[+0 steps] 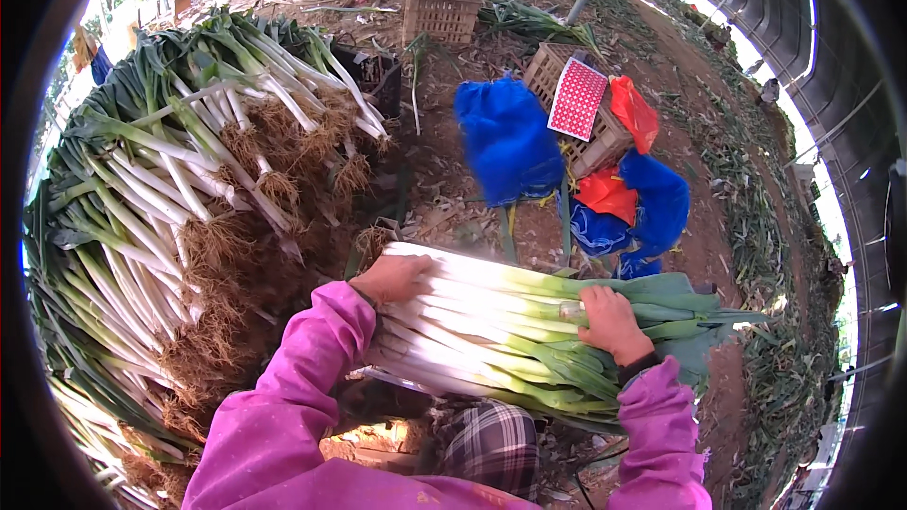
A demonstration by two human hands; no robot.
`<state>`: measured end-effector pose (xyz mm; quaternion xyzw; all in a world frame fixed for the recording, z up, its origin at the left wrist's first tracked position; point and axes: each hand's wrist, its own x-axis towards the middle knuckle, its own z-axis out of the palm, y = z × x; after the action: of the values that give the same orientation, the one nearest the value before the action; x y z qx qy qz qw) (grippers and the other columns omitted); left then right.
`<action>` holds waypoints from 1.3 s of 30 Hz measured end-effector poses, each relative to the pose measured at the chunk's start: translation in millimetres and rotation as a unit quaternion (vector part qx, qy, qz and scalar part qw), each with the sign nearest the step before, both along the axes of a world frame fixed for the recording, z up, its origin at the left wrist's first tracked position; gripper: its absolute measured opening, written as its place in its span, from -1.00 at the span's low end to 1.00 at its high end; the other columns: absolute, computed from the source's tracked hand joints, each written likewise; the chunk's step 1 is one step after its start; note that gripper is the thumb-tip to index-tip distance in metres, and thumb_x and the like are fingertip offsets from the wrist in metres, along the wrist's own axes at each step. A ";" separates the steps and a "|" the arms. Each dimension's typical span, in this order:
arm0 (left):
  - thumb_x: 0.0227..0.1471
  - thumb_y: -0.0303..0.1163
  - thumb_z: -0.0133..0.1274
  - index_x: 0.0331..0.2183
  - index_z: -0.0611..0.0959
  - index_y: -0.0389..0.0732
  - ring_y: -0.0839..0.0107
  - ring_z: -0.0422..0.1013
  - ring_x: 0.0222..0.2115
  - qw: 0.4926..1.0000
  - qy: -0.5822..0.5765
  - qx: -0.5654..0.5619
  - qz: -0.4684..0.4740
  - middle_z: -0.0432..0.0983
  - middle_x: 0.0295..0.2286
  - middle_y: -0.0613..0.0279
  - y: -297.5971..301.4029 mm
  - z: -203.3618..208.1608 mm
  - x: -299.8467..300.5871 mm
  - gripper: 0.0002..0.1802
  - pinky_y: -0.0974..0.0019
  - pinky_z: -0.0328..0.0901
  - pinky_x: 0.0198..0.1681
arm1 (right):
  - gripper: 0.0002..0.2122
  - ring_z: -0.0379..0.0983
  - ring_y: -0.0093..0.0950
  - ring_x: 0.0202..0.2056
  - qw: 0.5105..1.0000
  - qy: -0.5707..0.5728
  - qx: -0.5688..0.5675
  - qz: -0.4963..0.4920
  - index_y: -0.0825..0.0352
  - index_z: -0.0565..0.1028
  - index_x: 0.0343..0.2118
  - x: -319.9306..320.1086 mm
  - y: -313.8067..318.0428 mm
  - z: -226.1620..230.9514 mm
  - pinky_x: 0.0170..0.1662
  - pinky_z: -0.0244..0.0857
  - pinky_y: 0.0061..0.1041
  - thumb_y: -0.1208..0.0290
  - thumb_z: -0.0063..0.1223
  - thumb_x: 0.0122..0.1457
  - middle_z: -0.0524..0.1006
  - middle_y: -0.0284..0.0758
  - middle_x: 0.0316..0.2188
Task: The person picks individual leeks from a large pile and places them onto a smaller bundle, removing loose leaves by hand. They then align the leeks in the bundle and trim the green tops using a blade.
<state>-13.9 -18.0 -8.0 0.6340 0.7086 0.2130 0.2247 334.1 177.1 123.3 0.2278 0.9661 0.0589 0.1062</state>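
A wide layer of leeks (491,307) lies across in front of me, white ends to the left and green leaves to the right. My left hand (392,279) is closed on the white ends at the far left corner. Over the pale green part, my right hand (612,321) grips the leeks from above with its fingers curled. A small clear, shiny patch (573,313) shows beside its fingers; I cannot make out what it is. What supports the leeks is mostly hidden beneath them.
A large heap of leeks with roots (161,217) fills the left side. Ahead on the soil stand a plastic crate (442,5) and another crate (545,71) with a red patterned sheet (578,99). Blue mesh bags (505,137) and red bags (635,113) lie around it. Leaf scraps litter the right.
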 end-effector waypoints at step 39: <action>-0.03 -0.33 0.00 -0.17 0.56 -0.24 -0.02 0.50 -0.24 0.976 -0.040 -0.090 0.194 0.58 -0.30 -0.04 -9.8 -31.7 -10.1 -0.66 -0.02 0.38 -0.16 | -0.84 0.57 -0.24 -0.51 0.988 -0.021 0.148 -0.038 0.24 0.64 -0.61 -43.4 33.0 -95.5 -0.42 0.43 -0.26 0.41 0.03 -0.03 0.58 -0.19 -0.59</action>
<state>-24.0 -27.7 -39.7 0.4526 0.8249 0.2133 0.2629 290.7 210.0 27.7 0.2765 0.9348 0.2021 0.0936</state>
